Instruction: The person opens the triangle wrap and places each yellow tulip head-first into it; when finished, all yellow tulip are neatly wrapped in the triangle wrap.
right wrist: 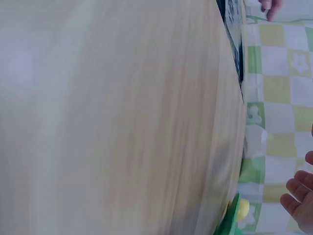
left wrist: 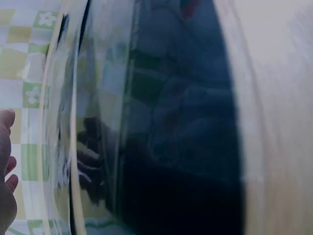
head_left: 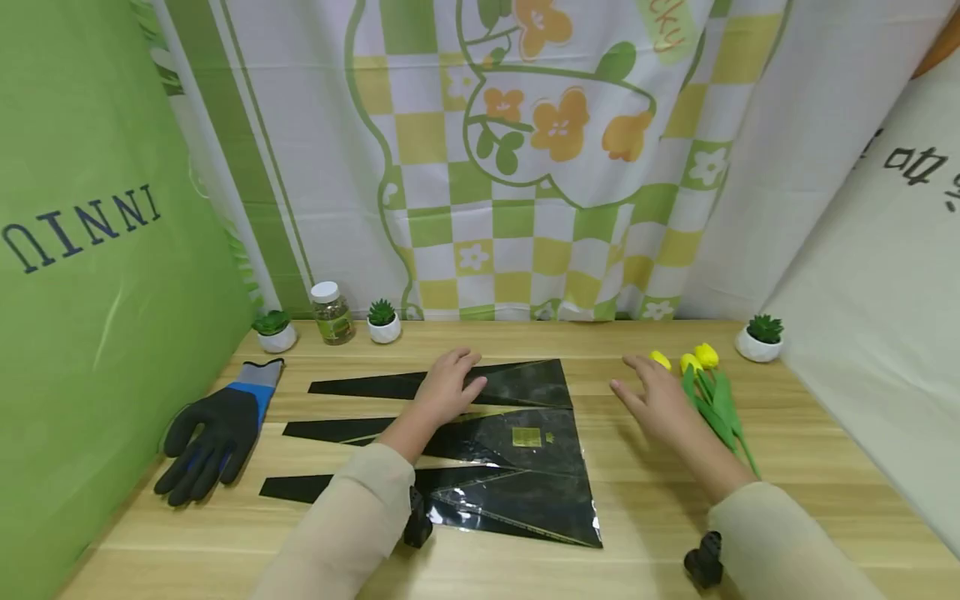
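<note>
Three black glossy tapered plastic sleeves [head_left: 495, 437] lie side by side on the wooden table, narrow ends to the left. The middle one bears a gold square mark. My left hand [head_left: 446, 387] is over the far sleeve, fingers loosely bent and gripping nothing. In the left wrist view, fingers [left wrist: 9, 171] show at the left edge, above a dark reflective sleeve [left wrist: 181, 122]. My right hand [head_left: 663, 408] is to the right of the sleeves, fingers relaxed with nothing in them. Beside it lie yellow tulips [head_left: 705, 357] with green stems, partly covered by the hand.
A black, blue and grey work glove [head_left: 217, 425] lies at the left. Along the back stand a lidded jar [head_left: 332, 313] and small potted plants [head_left: 383, 322], with another potted plant [head_left: 761, 338] at the back right. Patterned cloth [head_left: 525, 242] hangs behind the table.
</note>
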A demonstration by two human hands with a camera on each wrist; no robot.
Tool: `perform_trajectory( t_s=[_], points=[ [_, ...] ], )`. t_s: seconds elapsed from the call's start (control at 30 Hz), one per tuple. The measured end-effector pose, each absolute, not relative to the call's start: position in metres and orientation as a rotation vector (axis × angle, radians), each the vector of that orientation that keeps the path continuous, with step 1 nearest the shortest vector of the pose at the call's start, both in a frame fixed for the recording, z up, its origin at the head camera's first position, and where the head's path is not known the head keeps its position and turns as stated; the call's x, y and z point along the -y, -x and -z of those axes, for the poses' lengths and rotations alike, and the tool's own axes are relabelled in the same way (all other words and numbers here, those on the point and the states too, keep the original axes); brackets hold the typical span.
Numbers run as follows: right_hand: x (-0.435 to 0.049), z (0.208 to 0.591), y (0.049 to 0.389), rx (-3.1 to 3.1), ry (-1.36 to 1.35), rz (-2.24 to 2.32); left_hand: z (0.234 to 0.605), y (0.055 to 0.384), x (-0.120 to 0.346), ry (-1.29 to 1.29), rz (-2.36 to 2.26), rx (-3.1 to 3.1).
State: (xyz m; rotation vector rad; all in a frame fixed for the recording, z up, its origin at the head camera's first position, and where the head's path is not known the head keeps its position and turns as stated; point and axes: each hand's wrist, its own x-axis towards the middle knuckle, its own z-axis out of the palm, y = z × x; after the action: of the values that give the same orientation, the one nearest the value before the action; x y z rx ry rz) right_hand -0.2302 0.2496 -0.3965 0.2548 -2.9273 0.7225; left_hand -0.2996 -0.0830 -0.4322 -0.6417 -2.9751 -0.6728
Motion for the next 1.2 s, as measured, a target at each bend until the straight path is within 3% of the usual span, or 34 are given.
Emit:
perform_trajectory(
  t_s=[0.27,0.57,1.2],
  points=[
    [-0.291,0.397,0.202,2.865,-0.162,-0.855,0.447,0.304,0.073,0.558,0.884,2.965],
    [-0.329,0.4,0.182,2.996,-0.063,-0.762,0.457,0.308,0.072,0.549,0.824,2.997],
    [-0.357,0.414,0.18,3.244,0.011,-0.644,0.458,0.312,0.066,0.438,0.743,2.991]
  ],
)
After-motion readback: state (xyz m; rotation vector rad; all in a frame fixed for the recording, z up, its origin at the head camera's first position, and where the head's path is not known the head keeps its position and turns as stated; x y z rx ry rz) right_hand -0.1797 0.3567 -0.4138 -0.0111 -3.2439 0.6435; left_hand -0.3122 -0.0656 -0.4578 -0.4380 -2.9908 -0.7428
